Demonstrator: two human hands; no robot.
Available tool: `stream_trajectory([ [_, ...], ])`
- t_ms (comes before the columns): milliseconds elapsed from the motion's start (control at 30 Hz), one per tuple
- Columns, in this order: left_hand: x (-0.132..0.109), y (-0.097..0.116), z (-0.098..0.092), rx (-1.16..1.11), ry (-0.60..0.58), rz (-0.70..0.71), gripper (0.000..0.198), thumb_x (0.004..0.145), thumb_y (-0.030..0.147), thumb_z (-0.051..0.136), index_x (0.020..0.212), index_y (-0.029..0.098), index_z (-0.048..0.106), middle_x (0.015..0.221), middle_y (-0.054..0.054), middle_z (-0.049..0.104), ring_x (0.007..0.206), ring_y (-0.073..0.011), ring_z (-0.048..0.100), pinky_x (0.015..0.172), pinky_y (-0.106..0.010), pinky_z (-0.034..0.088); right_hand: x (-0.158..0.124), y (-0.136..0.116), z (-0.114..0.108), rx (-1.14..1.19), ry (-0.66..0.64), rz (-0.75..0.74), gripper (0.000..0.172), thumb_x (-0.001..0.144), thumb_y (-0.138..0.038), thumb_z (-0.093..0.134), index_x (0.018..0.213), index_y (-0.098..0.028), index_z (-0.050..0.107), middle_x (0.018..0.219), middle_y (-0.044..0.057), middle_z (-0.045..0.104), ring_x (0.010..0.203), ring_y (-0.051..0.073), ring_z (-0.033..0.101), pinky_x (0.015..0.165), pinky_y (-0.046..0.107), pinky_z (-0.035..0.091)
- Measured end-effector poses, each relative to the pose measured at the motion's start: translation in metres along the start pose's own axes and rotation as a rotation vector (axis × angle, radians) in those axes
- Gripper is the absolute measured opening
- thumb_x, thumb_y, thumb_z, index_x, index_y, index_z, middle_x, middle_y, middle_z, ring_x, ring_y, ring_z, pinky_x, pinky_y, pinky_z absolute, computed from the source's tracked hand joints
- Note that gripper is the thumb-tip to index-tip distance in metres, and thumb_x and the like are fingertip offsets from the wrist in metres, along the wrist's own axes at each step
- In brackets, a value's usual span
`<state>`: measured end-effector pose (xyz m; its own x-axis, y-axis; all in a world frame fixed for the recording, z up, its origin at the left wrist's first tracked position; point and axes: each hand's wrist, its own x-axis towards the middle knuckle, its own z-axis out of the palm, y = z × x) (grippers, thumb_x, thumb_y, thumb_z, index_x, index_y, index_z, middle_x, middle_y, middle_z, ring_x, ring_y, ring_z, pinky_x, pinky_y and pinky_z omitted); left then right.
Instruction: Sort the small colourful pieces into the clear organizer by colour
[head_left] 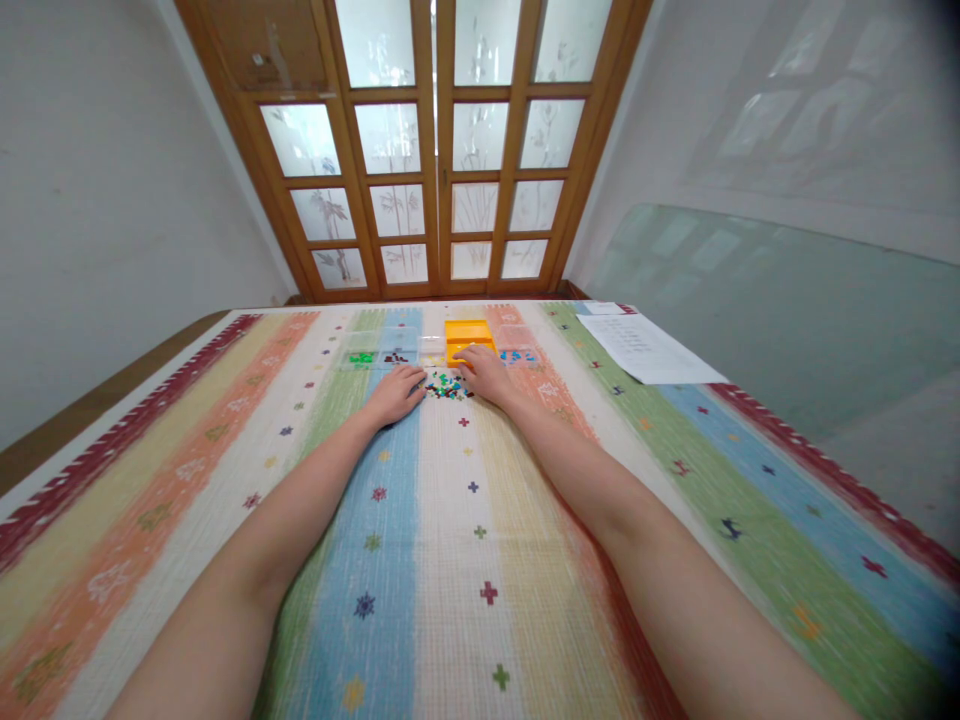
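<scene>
Both hands sit palm-down on the striped cloth (450,560) just above frame centre: left hand (395,392) lies at the left edge of the pile of small coloured pieces (448,386), fingers loosely together, not visibly pinching. Right hand (486,372) is at the pile's right edge, fingertips toward the orange tray (468,331); its grip is too small to read. Clear compartments (379,352) flank the tray, and a paper sheet (645,347) lies at right.

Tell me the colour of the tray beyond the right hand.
Orange-yellow; the tray sits just past the right hand, clearest in the head view.
</scene>
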<state>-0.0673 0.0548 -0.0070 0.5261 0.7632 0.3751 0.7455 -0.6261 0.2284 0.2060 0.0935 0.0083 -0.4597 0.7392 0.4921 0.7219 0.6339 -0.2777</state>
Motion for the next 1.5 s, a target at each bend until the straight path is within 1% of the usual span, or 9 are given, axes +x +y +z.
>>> stream_trajectory([
  [100,0.001,0.002,-0.001,-0.011,-0.002,0.010,0.036,0.104,0.038,0.053,0.131,0.019,0.070,0.139,-0.013,0.068,0.132,-0.0297,0.058,0.121,-0.050,0.042,0.000,0.003,0.003,-0.003,0.005,-0.001,0.024,0.101,-0.018,0.057,0.116,-0.019,0.076,0.119,0.012,0.072,0.117,0.027,0.060,0.104,0.038,0.045],
  [200,0.003,0.005,-0.006,-0.036,-0.002,0.008,0.033,0.105,0.038,0.051,0.123,0.020,0.071,0.129,-0.011,0.072,0.125,-0.0285,0.061,0.116,-0.048,0.045,0.001,0.007,0.009,0.006,0.035,-0.021,0.023,0.101,-0.018,0.058,0.113,-0.019,0.077,0.114,0.011,0.073,0.114,0.026,0.062,0.102,0.037,0.046],
  [300,0.003,0.008,-0.009,-0.046,-0.005,-0.013,0.029,0.104,0.037,0.052,0.117,0.020,0.072,0.121,-0.010,0.074,0.120,-0.0284,0.062,0.112,-0.048,0.048,0.002,0.011,0.014,0.018,0.063,-0.045,0.021,0.100,-0.018,0.059,0.110,-0.019,0.078,0.111,0.010,0.074,0.111,0.026,0.063,0.100,0.038,0.048],
  [400,0.003,0.009,-0.009,-0.033,-0.005,-0.018,0.027,0.103,0.035,0.053,0.114,0.020,0.073,0.118,-0.011,0.074,0.118,-0.0288,0.063,0.110,-0.048,0.049,0.002,0.012,0.016,0.030,0.072,-0.055,0.020,0.101,-0.019,0.060,0.110,-0.020,0.078,0.111,0.010,0.075,0.111,0.026,0.064,0.099,0.038,0.048],
  [633,0.003,0.007,-0.003,0.020,0.010,0.014,0.034,0.106,0.038,0.050,0.122,0.020,0.075,0.129,-0.011,0.072,0.124,-0.0283,0.061,0.115,-0.048,0.046,0.002,0.009,0.014,0.039,0.055,-0.055,0.020,0.100,-0.018,0.061,0.109,-0.020,0.079,0.110,0.010,0.075,0.109,0.026,0.064,0.098,0.038,0.048],
  [900,0.003,0.001,0.001,0.032,0.020,0.025,0.038,0.107,0.035,0.046,0.127,0.021,0.075,0.131,-0.011,0.072,0.125,-0.0277,0.060,0.116,-0.049,0.045,0.002,0.010,0.015,0.025,0.062,-0.068,0.020,0.100,-0.019,0.061,0.107,-0.018,0.080,0.110,0.011,0.075,0.108,0.027,0.064,0.097,0.038,0.047],
  [1100,0.003,0.000,0.002,0.042,0.013,0.031,0.039,0.108,0.034,0.043,0.128,0.020,0.074,0.132,-0.010,0.072,0.126,-0.0274,0.059,0.117,-0.048,0.044,0.002,0.008,0.012,0.025,0.052,-0.054,0.021,0.100,-0.018,0.060,0.107,-0.019,0.080,0.109,0.011,0.075,0.107,0.026,0.063,0.097,0.037,0.047],
  [1267,0.003,-0.001,0.004,0.050,-0.008,0.071,0.041,0.108,0.035,0.043,0.133,0.020,0.072,0.138,-0.010,0.070,0.130,-0.0275,0.056,0.120,-0.050,0.040,0.001,0.009,0.014,0.022,0.062,-0.068,0.021,0.100,-0.018,0.059,0.106,-0.019,0.080,0.108,0.010,0.075,0.106,0.026,0.064,0.096,0.037,0.048],
  [1500,0.005,0.000,0.002,0.095,-0.033,0.067,0.044,0.110,0.035,0.036,0.128,0.021,0.073,0.134,-0.010,0.071,0.124,-0.0278,0.058,0.116,-0.050,0.042,0.001,0.009,0.014,0.030,0.057,-0.063,0.021,0.100,-0.019,0.060,0.107,-0.019,0.079,0.109,0.010,0.075,0.107,0.025,0.064,0.096,0.037,0.048],
])
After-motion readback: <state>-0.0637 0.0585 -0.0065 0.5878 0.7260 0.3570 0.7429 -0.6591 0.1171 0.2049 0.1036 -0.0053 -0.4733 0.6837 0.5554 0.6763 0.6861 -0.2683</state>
